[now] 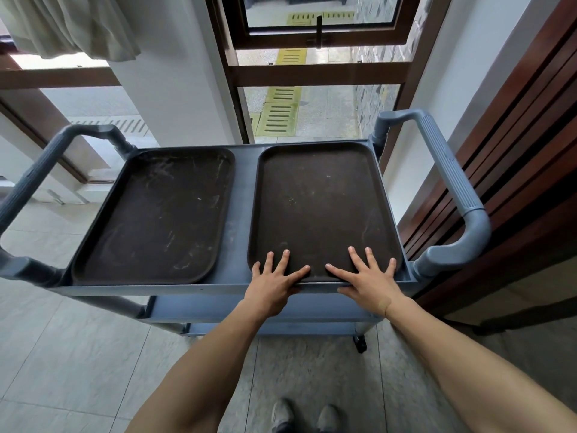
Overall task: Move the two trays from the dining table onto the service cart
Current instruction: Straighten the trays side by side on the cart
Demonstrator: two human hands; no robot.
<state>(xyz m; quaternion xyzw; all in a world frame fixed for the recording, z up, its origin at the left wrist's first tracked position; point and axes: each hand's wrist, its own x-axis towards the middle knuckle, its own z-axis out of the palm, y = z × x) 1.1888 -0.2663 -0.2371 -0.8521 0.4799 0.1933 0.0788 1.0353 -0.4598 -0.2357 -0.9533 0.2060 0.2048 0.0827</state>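
Pressing left hand [274,278] and right hand [367,276], fingers spread flat and gripping nothing, on right tray's [318,201] near rim on cart [237,285]; stiff, light, probably slick, best held by the rims.

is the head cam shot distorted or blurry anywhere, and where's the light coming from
Head view: wide-angle bending bows the cart handles and window frame; daylight enters through that window, leaving a soft sheen on the left tray; the right tray and both hands look sharp.

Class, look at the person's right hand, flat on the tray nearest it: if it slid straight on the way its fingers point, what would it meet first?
Probably only the right hand's own tray: bare surface, then its far rim.
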